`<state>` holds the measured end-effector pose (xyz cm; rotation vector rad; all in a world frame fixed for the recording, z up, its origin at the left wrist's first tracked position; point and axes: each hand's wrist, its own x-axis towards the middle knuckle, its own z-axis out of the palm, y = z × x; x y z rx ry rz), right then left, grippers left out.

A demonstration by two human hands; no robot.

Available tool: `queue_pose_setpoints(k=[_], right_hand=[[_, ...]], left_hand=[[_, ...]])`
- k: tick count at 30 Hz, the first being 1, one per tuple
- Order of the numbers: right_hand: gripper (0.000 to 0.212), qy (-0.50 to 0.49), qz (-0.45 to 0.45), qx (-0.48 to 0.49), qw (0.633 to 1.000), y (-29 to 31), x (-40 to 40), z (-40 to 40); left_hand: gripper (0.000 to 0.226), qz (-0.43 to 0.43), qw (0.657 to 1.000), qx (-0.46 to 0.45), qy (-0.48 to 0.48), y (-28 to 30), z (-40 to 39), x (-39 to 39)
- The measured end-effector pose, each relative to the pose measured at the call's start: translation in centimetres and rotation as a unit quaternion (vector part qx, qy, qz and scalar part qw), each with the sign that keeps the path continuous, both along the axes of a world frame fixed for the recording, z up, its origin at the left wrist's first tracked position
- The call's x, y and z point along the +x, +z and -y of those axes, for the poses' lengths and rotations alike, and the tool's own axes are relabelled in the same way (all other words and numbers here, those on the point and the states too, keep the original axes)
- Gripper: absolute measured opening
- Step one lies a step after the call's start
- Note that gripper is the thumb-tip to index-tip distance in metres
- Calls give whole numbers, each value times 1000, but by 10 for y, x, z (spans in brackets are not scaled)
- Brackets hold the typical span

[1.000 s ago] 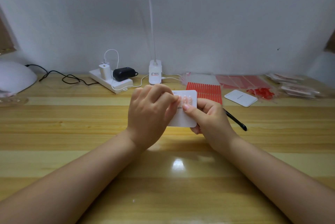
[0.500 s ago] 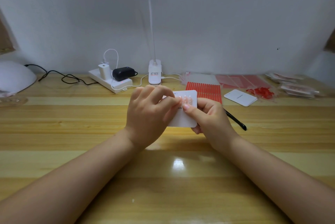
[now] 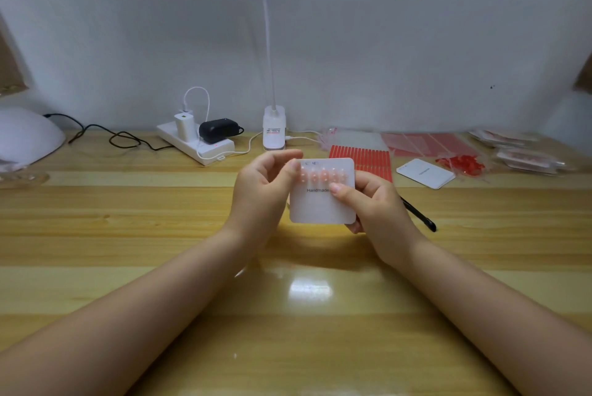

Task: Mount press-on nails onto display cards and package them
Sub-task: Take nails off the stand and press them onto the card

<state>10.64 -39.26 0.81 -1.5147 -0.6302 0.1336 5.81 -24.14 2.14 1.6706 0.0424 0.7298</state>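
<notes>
Frame centre: display card (image 3: 322,203) w/ a row of pink press-on nails (image 3: 322,175) is pinched by right hand (image 3: 373,203). Left hand (image 3: 261,193), fingers curled, touches leftmost nail; each should be pressed flat, evenly.

Glossy varnished wood table (image 3: 160,235); matt white paper card (image 3: 320,208).
</notes>
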Motion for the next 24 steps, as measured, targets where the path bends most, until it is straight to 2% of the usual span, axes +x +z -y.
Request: queue_pose_setpoints(k=[2,6,10,14,21,24], right_hand=[[7,9,-10,-9,1000,0,-1,1],[23,56,-53,30,997,0,-1,2],[26,3,-39,30,999,-1,-1,0],[12,7,-34,26,999,0,-3,-1],[15,4,-24,17,1000,1,-5,-1],[26,11,-47,24,999,3,-6,0]], left_hand=[[16,14,1000,-5,-8,-1,1,-1],[15,33,999,27,-8,-4,5,-3],[17,40,998,42,-7,-5,8,-5],[16,34,999,40,0,-5,8,-5],[12,29,999,15,2,-4,9,-5],[14,31,999,17,4,-4,9,-6]])
